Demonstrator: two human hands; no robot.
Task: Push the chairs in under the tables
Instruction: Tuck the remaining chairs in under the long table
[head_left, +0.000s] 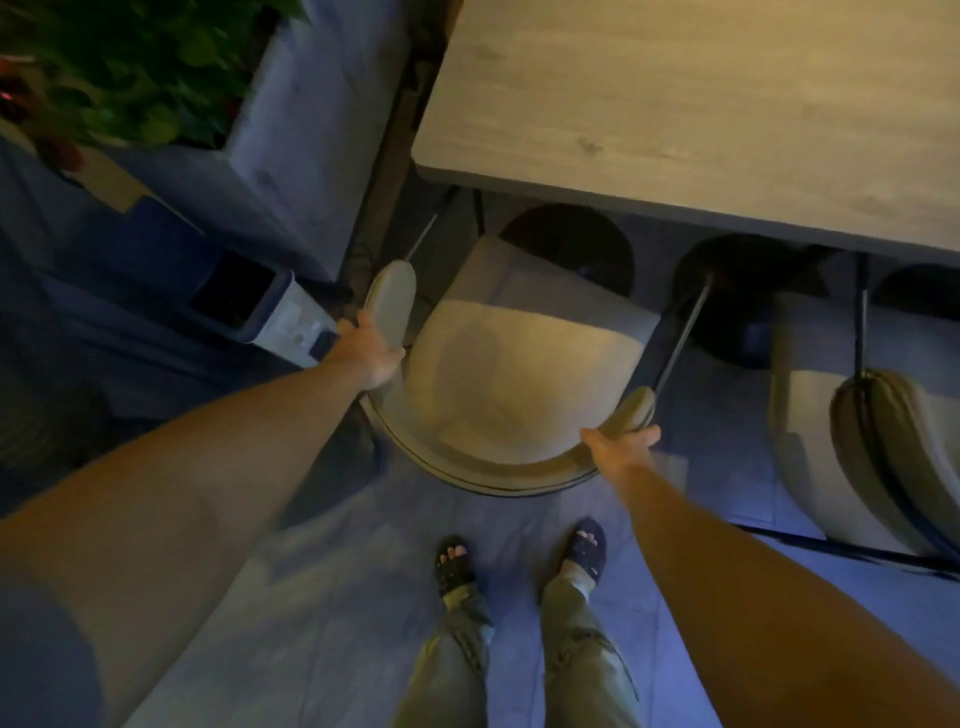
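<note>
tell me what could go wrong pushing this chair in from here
The chair sits angled to the table edge, so its right armrest or frame may catch the dark round table base beneath. The left hand and right hand grip near the armrests, so fingers could get pinched against the tabletop. The neighbouring chair stands close on the right and might get bumped.

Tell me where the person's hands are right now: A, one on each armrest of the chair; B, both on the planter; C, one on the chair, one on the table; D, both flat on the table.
A: the left hand grips the chair's left armrest and the right hand its right armrest.
</note>
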